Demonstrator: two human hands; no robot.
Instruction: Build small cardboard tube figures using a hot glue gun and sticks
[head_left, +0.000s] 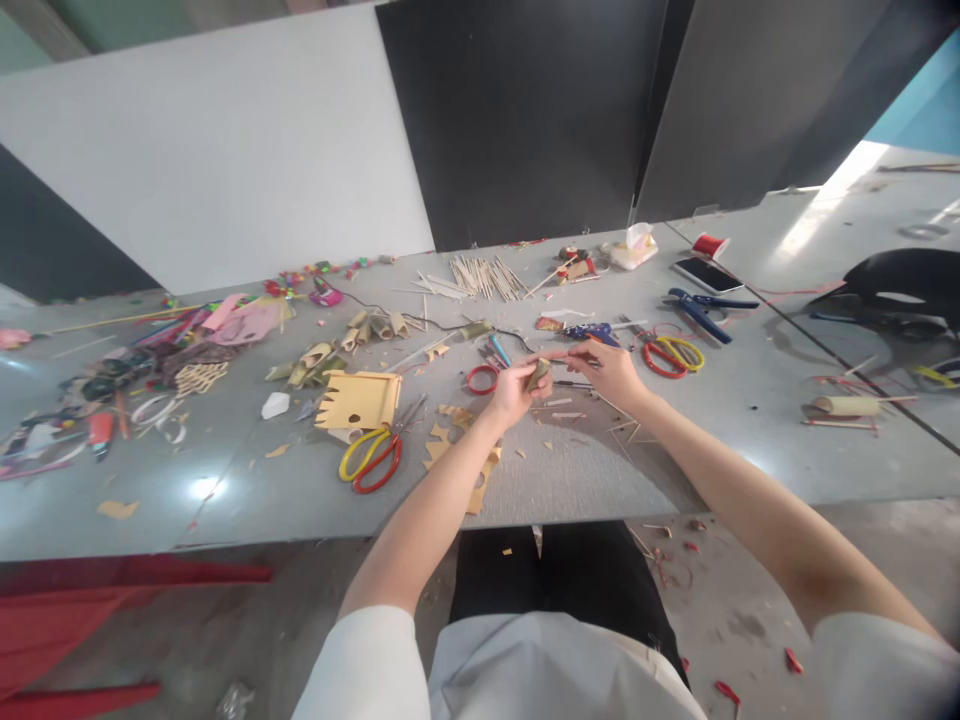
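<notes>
In the head view, my left hand point(514, 392) is closed around a short greenish-brown piece of bamboo point(538, 375) above the middle of the table. Just to its right, my right hand point(606, 366) has its fingers pinched close to the bamboo's top. Whatever lies between those fingertips is too small and thin to name. A red tape ring point(481, 379) lies left of my left hand. Beyond my right hand is a dark blue tool point(596, 333), partly covered by the fingers. Thin sticks point(566, 414) and cut scraps lie below both hands.
Red-and-yellow scissors point(373, 458) lie by a yellow cut sheet point(360, 400) at left; another pair point(673, 356) lies right. Bamboo pieces point(367, 330), wooden sticks point(487, 278), blue pliers point(705, 312), a phone point(709, 274) and a red thread spool point(710, 246) stand farther back.
</notes>
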